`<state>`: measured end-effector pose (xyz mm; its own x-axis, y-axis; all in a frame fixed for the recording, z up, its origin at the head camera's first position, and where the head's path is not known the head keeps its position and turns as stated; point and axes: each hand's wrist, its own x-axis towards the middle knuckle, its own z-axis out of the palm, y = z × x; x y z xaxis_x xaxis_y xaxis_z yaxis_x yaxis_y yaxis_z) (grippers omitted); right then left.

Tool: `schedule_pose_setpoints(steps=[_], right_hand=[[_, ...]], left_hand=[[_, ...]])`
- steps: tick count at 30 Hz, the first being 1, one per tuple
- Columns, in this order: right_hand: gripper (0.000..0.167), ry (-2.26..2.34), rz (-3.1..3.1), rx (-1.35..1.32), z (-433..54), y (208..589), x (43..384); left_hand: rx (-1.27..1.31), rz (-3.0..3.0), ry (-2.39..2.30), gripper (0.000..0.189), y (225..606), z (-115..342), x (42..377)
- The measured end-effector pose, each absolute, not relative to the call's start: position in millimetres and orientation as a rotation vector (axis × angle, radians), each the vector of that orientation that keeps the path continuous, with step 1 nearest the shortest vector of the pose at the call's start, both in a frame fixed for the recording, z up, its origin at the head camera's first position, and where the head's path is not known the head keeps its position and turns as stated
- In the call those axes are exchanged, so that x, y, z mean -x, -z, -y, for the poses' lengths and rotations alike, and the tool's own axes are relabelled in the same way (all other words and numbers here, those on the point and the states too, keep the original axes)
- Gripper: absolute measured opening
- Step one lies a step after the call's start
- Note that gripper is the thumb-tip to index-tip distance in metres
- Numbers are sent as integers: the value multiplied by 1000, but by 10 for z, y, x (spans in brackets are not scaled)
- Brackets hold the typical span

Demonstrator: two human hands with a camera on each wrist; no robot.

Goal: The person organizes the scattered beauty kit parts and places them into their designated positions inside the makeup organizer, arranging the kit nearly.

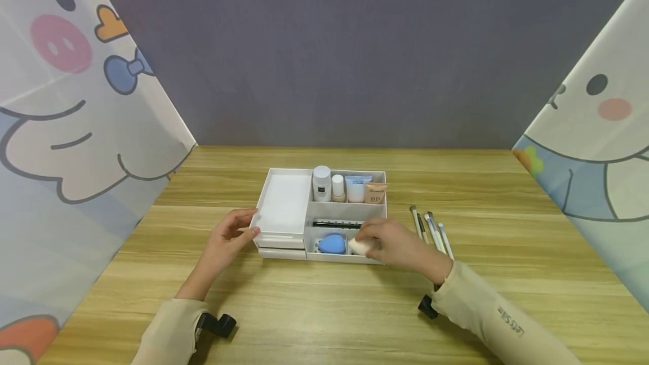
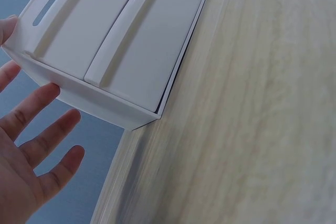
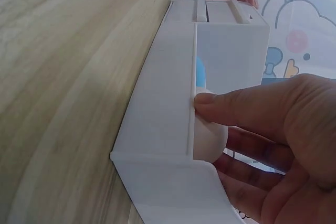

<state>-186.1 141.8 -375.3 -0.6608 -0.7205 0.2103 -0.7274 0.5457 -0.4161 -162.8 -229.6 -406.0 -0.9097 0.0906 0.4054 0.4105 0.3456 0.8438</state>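
A person in cream sleeves works at a wooden table (image 1: pixel 314 314), the right hand (image 1: pixel 398 244) pinching a white sponge (image 1: pixel 359 247) between thumb and fingers in the front right compartment of a white box (image 1: pixel 280 201). Whether the sponge touches the compartment floor cannot be told from here. The left hand (image 1: pixel 228 238) is at the other end of the box, its fingers spread and gripping nothing, thumb at the front corner and fingertips against the side wall.

A blue sponge (image 1: pixel 332 244), shaped like a teardrop, lies in the compartment just beside the white one. Behind the two, a black pencil (image 1: pixel 334 224) lies lengthwise in a long slot. Across the back row stand a white bottle (image 1: pixel 321 185), a smaller bottle (image 1: pixel 338 187) with a white cap, a pale blue-topped tube (image 1: pixel 358 189) and a tan tube (image 1: pixel 375 194) marked "BB." Two drawers (image 1: pixel 281 244), both closed, sit beneath the shallow tray on the left. Several makeup brushes (image 1: pixel 438 232) lie on the table to the right, near the right forearm but outside the box.
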Motion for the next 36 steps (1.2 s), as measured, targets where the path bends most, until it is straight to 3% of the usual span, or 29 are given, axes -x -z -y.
schedule_pose_setpoints(steps=[36], right_hand=[[26, -917, 2626, -1157, -1638, 3604, 1778]], left_hand=[[466, 2284, 1611, 33, 4041, 2265, 1607]])
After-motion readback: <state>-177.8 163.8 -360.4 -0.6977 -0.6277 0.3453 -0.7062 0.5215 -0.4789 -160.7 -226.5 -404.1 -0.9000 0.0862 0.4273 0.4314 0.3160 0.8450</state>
